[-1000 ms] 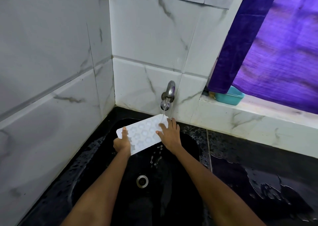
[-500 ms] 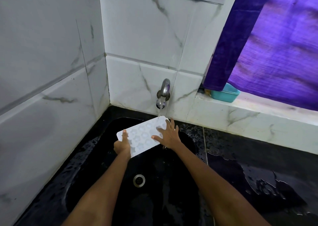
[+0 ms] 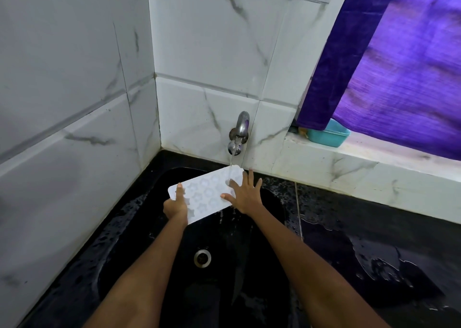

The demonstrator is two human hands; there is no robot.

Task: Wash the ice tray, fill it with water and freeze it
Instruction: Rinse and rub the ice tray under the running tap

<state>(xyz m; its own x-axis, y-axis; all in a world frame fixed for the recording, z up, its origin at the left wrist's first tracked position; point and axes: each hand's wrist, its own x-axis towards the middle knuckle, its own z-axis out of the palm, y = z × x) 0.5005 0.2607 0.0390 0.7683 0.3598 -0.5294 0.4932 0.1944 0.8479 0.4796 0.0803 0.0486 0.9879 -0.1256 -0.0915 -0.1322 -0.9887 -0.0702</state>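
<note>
A white ice tray (image 3: 207, 194) with star-shaped moulds is held over the black sink (image 3: 272, 218), its far end raised under the wall tap (image 3: 238, 138). A thin stream of water falls from the tap onto that far end and drips off the tray into the basin. My left hand (image 3: 175, 204) grips the tray's near-left corner, thumb on top. My right hand (image 3: 245, 195) lies flat on the tray's right side with its fingers spread.
The sink drain (image 3: 202, 258) is below the tray. Wet black counter (image 3: 374, 248) runs to the right, with puddles. White marble tiles close in the left and back. A teal tub (image 3: 328, 134) sits on the window ledge under a purple curtain (image 3: 399, 60).
My right hand has shifted across the tray's right side with its fingers spread wider. The tray stays under the running water; the view has tilted slightly.
</note>
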